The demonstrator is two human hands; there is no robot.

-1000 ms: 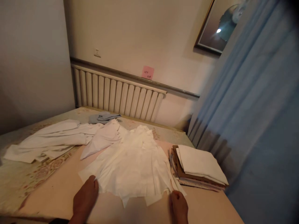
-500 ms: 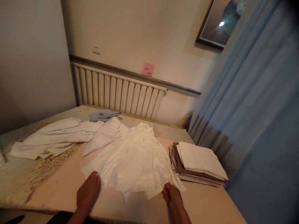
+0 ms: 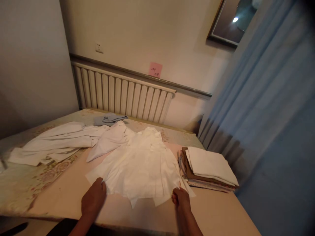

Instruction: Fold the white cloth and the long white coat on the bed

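Note:
A white garment (image 3: pixel 142 160), like a pleated dress or shirt, lies spread on the pink cloth (image 3: pixel 69 193), its collar end toward the wall. My left hand (image 3: pixel 94 198) is closed on its near left edge. At the near right edge, my right hand (image 3: pixel 180 198) pinches the hem. Between my hands the hem hangs in uneven points. More white clothing (image 3: pixel 108 141) touches the garment's left side, and a white garment with long folds (image 3: pixel 56 141) lies beyond it. To the right of my right hand is a stack of folded clothes (image 3: pixel 209 165), white on top and brown below.
A grey-blue folded cloth (image 3: pixel 109 119) lies at the back of the flowered bed cover (image 3: pixel 54 173). Behind the bed stands a radiator (image 3: pixel 123 95) against the wall. A blue curtain (image 3: pixel 265 108) hangs along the right side.
The view has tilted slightly, so the scene sits a little higher. Both hands keep hold of the garment's near edge, and it lies almost the same.

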